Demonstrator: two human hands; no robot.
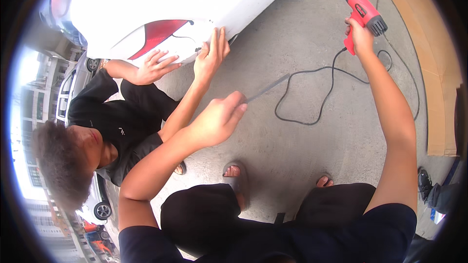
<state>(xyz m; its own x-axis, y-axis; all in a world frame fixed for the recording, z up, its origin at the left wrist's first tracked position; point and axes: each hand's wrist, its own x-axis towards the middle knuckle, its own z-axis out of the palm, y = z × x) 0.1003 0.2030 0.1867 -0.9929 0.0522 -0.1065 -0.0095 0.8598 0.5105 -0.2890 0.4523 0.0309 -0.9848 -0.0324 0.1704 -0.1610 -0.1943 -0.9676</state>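
My right hand (pixel 360 35) is closed around the handle of a red and black heat gun (pixel 363 9), whose metal nozzle points up and away at the upper right. In my left hand (pixel 219 119) is pinched a thin, flat grey strip (pixel 268 88). The strip slants up to the right over the ground, apart from the heat gun. Ahead is the white car bumper (pixel 214 14) with a red reflector or lamp (pixel 163 35) and a dark crack-like line beside it. A co-worker's two hands (pixel 210 56) press against the bumper's lower edge.
A co-worker in black (pixel 105 136) crouches at my left. The heat gun's black cord (pixel 312 122) loops over the concrete ground (pixel 273 146). Brown cardboard (pixel 429 58) lies at the right. Another person's shoe (pixel 424 182) shows at the right edge. Parked cars stand at the left.
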